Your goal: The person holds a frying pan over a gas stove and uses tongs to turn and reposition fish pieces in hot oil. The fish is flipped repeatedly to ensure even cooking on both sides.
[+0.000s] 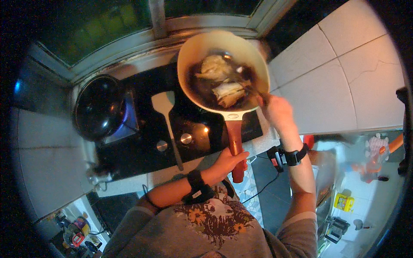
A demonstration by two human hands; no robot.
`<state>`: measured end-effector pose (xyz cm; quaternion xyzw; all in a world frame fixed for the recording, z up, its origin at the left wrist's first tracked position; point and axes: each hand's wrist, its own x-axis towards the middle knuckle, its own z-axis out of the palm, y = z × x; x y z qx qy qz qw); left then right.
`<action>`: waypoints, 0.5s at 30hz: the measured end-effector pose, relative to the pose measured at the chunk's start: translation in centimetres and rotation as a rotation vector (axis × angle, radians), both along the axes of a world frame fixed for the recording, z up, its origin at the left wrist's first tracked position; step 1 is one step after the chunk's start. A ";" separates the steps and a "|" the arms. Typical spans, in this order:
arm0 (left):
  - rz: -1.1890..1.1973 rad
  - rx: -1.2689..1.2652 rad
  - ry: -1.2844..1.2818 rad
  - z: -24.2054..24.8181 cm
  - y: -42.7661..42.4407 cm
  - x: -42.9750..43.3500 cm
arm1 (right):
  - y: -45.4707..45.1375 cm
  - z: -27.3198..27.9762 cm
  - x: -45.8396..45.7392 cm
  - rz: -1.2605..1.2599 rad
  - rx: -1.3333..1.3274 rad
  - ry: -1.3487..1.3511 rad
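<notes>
My left hand (229, 163) is closed around the reddish-brown handle (235, 137) of a cream-coloured frying pan (188, 51). Dark liquid (198, 88) covers part of the pan's inside. Two pale, browned lumps of food (215, 68) (228, 94) sit in it, of a kind I cannot tell. At the pan's right rim, my right hand (278, 111) grips a dark slender utensil (253, 87), which reaches into the pan. Motion blurs both the hand and the utensil, so its exact type is unclear.
A light-headed spatula (164, 101) lies across the black glass cooktop (142, 154), left of the pan. Beyond it stands a dark wok (98, 108). Two control knobs (186, 138) are near the front edge. A tiled wall (309, 96) rises on the right; a window frame (203, 24) is behind.
</notes>
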<state>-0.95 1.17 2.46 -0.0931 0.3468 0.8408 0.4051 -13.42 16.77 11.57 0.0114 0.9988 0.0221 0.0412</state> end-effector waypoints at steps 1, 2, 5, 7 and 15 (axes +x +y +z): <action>0.003 0.001 0.005 0.0 0.0 0.0 | 0.0 -0.2 0.0 -0.007 -0.022 -0.010; 0.007 0.014 0.006 -0.1 0.1 0.0 | 0.1 -0.4 -0.1 -0.014 -0.044 -0.019; -0.003 0.010 0.036 -0.3 0.1 -0.1 | 0.6 -0.5 -0.6 -0.006 -0.126 -0.073; 0.007 0.006 0.027 -0.3 0.2 0.0 | 0.9 -0.3 -1.1 0.027 -0.195 -0.125; 0.008 -0.004 0.011 0.0 0.1 0.0 | 0.0 0.6 -2.6 -0.090 -0.225 -0.121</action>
